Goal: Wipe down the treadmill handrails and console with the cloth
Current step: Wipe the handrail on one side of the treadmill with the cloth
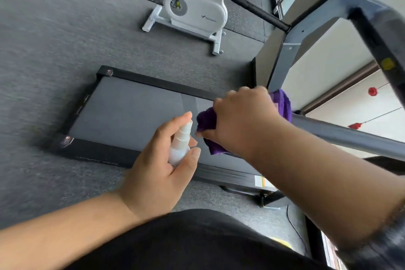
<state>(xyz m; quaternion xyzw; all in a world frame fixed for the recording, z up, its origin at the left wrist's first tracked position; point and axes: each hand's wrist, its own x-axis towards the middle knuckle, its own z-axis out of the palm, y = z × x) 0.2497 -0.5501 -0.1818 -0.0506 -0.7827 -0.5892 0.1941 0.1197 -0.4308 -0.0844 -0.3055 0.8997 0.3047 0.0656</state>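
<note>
My left hand (pixel 162 160) grips a small white spray bottle (pixel 180 144), nozzle toward the purple cloth (pixel 206 121). My right hand (pixel 243 116) holds that cloth bunched up, just to the right of the bottle, above the treadmill belt (pixel 131 114). Part of the cloth shows behind my right hand near the grey handrail (pixel 341 133), which runs off to the right. A black padded handrail (pixel 258 10) curves at the top, joined to the grey frame upright (pixel 285 59). The console is only partly in view at the right edge, blurred.
A white exercise bike (pixel 192 11) stands on the grey carpet (pixel 43 50) beyond the treadmill. The treadmill's black side rails (pixel 153 82) frame the belt. A pale wall (pixel 328 63) and window lie to the right. My dark clothing (pixel 197 243) fills the bottom.
</note>
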